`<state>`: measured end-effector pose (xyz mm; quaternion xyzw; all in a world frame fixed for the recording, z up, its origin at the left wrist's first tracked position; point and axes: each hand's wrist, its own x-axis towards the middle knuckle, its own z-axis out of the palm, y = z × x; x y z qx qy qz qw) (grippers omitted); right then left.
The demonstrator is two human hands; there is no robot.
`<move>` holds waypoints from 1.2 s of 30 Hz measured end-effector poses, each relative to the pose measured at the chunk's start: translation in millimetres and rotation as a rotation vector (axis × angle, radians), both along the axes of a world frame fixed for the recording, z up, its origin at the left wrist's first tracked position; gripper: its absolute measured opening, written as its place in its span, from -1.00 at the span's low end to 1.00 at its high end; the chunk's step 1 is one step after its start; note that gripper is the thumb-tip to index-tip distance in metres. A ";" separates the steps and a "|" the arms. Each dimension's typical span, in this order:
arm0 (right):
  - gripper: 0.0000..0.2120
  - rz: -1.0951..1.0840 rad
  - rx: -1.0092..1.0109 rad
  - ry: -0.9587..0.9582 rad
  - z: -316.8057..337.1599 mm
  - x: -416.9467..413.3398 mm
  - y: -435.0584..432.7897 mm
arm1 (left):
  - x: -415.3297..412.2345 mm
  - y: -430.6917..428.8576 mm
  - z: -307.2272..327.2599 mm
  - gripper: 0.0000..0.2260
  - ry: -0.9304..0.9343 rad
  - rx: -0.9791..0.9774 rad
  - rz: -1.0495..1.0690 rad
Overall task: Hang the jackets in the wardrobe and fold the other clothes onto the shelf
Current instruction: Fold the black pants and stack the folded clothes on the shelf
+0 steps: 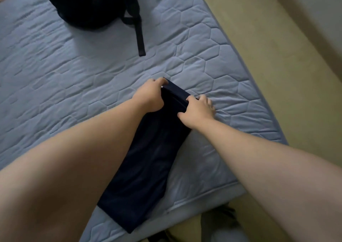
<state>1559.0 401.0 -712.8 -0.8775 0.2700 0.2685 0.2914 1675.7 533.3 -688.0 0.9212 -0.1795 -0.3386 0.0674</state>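
Bare forearms (74, 164) reach from the lower frame to a narrow folded navy garment (148, 158) at centre on a blue mattress (74, 75). The left hand (150, 95) and right hand (197, 110) pinch its far end with curled fingers. Lifted unevenly, the layers could splay; the near end, by the mattress edge, might slide off.

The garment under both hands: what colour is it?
Dark navy, plain, no pattern: the garment shows best in the head view, the only one.

Arms outstretched; left hand (150, 95), right hand (197, 112) gripping.
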 end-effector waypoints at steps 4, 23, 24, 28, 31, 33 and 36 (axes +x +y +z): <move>-0.45 0.031 -0.022 -0.005 -25.3 8.4 -11.9 | 10.5 -26.1 -24.3 -0.40 -0.055 0.134 -0.141; -0.62 -0.053 0.058 -0.053 -31.0 18.2 -31.3 | 37.5 -61.0 -41.3 -0.65 -0.190 0.324 -0.458; -0.62 -0.040 0.030 -0.072 -30.7 16.5 -30.7 | 37.4 -62.3 -42.5 -0.66 -0.178 0.322 -0.443; -0.62 -0.005 -0.099 -0.143 -27.2 7.1 -26.6 | 32.9 -67.8 -42.2 -0.67 -0.103 0.287 -0.333; -0.60 -0.055 -0.049 -0.126 -26.8 6.3 -28.0 | 30.0 -68.9 -40.3 -0.65 -0.113 0.289 -0.372; -0.56 -0.061 -0.018 -0.061 -30.3 9.3 -31.3 | 29.3 -68.5 -41.7 -0.63 -0.120 0.290 -0.430; -0.49 -0.058 0.044 0.059 -36.6 16.9 -34.1 | 31.9 -68.2 -46.4 -0.56 -0.105 0.291 -0.493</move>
